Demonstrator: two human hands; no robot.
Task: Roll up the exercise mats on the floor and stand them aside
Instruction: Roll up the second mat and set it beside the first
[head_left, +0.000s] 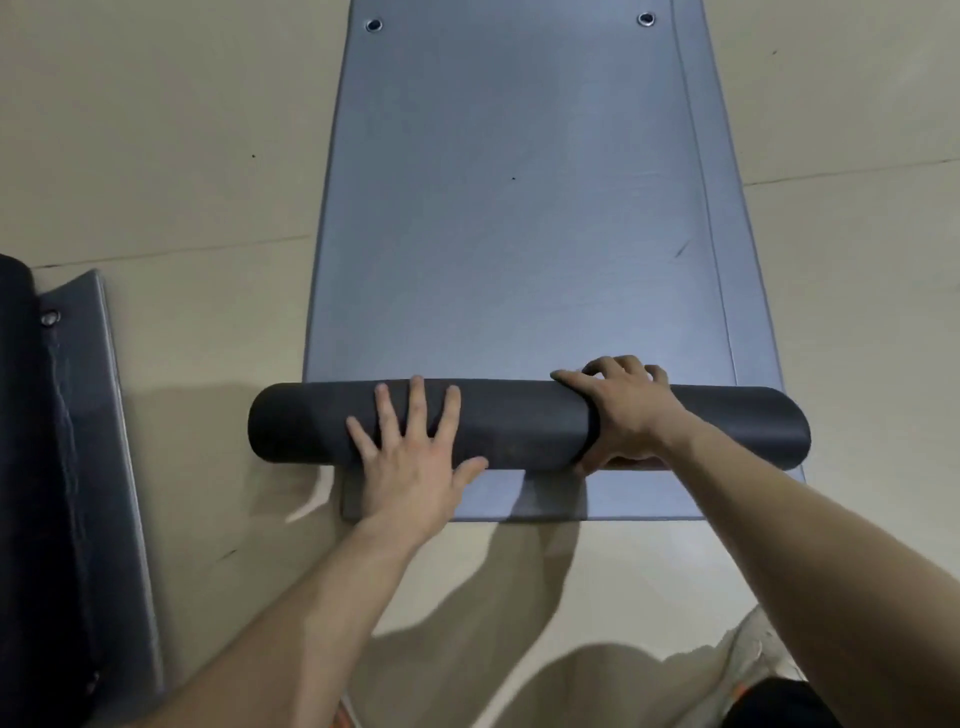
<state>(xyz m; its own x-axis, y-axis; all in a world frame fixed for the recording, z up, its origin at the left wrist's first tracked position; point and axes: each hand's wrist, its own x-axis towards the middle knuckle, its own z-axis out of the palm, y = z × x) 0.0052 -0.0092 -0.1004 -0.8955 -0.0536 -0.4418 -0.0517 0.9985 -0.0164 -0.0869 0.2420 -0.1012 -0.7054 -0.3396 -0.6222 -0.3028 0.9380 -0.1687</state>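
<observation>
While most of the blue mat (509, 208) lies flat on the floor (156, 130), we've only got a short dark roll (519, 426) at its near end, so most rolling, plus standing aside, is left. 2nd mat (67, 441) at left looks partly rolled. Our left hand (410, 457) presses the roll w/ fingers (418, 400) spread; right hand (623, 415) grips it, fingers curled over. No brands or writing legible.

Left hand (410, 462) flat; right hand (623, 415) curled
</observation>
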